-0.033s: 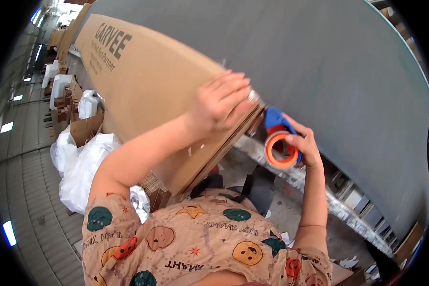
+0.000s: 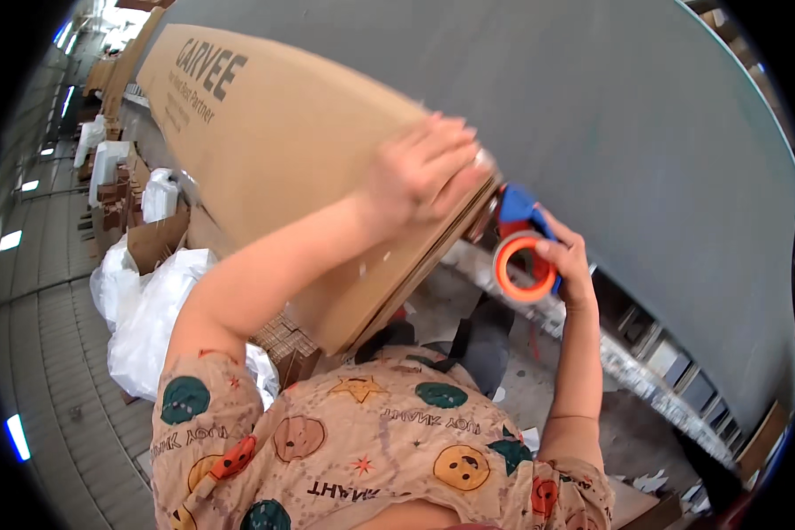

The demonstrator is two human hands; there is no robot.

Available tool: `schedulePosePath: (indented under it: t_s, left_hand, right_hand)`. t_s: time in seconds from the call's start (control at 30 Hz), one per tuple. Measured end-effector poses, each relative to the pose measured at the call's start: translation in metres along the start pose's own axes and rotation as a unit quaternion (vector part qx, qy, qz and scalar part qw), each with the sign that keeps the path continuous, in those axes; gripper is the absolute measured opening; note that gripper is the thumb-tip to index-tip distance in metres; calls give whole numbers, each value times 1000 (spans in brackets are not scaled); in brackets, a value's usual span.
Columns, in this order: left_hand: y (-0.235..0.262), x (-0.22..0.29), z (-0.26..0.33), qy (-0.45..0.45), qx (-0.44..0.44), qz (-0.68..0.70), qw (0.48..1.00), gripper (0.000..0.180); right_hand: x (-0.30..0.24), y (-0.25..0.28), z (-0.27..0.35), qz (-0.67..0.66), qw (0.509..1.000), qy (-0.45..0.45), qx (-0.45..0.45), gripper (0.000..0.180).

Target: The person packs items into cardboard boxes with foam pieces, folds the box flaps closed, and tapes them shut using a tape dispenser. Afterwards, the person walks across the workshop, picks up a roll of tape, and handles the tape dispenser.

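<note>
White bags (image 2: 163, 322) are lying left of the grey table (image 2: 627, 159); left hand (image 2: 415, 177) is resting outstretched on carton (image 2: 283, 141), right hand (image 2: 570, 261) gripping tape dispenser (image 2: 518, 208).

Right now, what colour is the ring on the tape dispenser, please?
The ring is orange, clearest in head view.

matt cardboard box (image 2: 283, 150), smooth plastic tape dispenser (image 2: 518, 207), matt grey tabletop (image 2: 654, 159), crinkled, shiny plastic bags (image 2: 157, 331)
</note>
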State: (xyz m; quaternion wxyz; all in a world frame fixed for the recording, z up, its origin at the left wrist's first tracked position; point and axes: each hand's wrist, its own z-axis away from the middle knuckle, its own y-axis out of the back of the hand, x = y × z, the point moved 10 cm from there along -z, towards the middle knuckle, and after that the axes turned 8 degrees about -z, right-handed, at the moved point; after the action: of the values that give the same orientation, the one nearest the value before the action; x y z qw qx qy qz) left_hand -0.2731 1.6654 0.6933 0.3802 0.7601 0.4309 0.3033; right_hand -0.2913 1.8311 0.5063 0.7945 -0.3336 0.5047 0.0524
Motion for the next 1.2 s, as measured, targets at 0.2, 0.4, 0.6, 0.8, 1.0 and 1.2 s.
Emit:
schedulePosePath:
  t_s: [0.2, 0.4, 0.6, 0.8, 1.0, 1.2]
  left_hand:
    - [5, -30, 16, -2, 21, 24, 1000, 22]
    - [58, 99, 126, -271, -73, 96, 955, 25]
    - [83, 127, 280, -535, -164, 9, 829, 25]
    - [85, 57, 298, -296, -294, 110, 902, 16]
    - [3, -71, 335, -5, -475, 178, 862, 46]
    - [181, -287, 383, 520, 40, 84, 849, 37]
  right_hand:
    - [119, -99, 91, 81, 971, 158, 158, 64]
    - [224, -299, 213, 21, 987, 114, 108, 66]
    - [210, -312, 85, 152, 988, -9, -9, 45]
    - [268, -333, 36, 189, 977, -5, -100, 46]
    - [296, -390, 54, 254, 918, -205, -227, 65]
    - [287, -414, 19, 211, 912, -236, -259, 66]
